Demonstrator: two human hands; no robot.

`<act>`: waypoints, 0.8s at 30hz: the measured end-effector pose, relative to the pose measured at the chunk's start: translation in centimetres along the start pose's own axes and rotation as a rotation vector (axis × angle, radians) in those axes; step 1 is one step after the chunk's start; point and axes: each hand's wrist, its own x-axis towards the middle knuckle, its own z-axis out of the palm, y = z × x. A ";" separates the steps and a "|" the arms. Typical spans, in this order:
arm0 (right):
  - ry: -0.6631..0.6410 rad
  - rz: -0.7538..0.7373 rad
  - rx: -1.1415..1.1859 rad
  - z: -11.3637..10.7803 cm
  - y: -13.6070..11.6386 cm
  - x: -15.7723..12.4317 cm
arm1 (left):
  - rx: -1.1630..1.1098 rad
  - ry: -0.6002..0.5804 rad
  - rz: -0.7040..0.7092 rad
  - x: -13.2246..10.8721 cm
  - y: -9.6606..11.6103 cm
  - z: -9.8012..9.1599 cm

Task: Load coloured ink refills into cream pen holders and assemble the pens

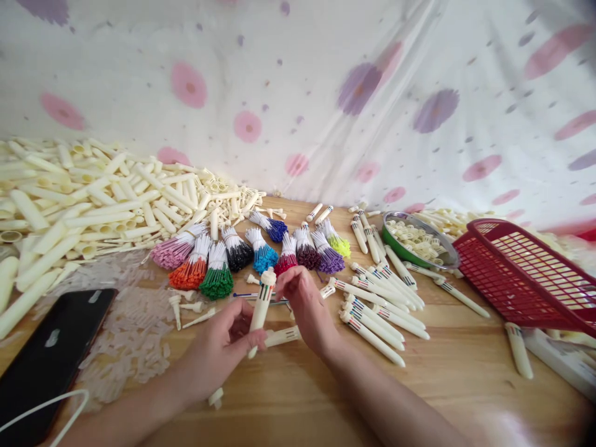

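Observation:
My left hand grips a cream multi-colour pen barrel by its lower half and holds it tilted upright over the wooden table. My right hand is pinched at the barrel's top end, its fingers closed on something I cannot make out. Just beyond the hands lie bundles of coloured refills in pink, orange, green, black, blue, red, purple and yellow-green. A second pen lies under the hands.
A heap of cream barrels fills the left. Assembled pens lie right of the hands. Behind them stand a green bowl of small parts and a red basket. A black phone with a white cable lies at front left.

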 end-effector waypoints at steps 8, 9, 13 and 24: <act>-0.263 0.415 0.370 1.6 0.9 -1.0 | -0.437 -0.163 -0.111 0.5 -1.2 0.5; -0.256 0.421 0.375 1.6 0.9 -1.0 | -0.439 -0.173 -0.108 0.6 -1.4 0.6; -0.242 0.432 0.362 1.5 0.9 -0.9 | -0.391 -0.150 -0.069 0.7 -1.5 0.6; -0.295 0.348 0.268 1.1 1.4 -0.5 | -0.357 -0.132 -0.081 1.2 -1.5 0.4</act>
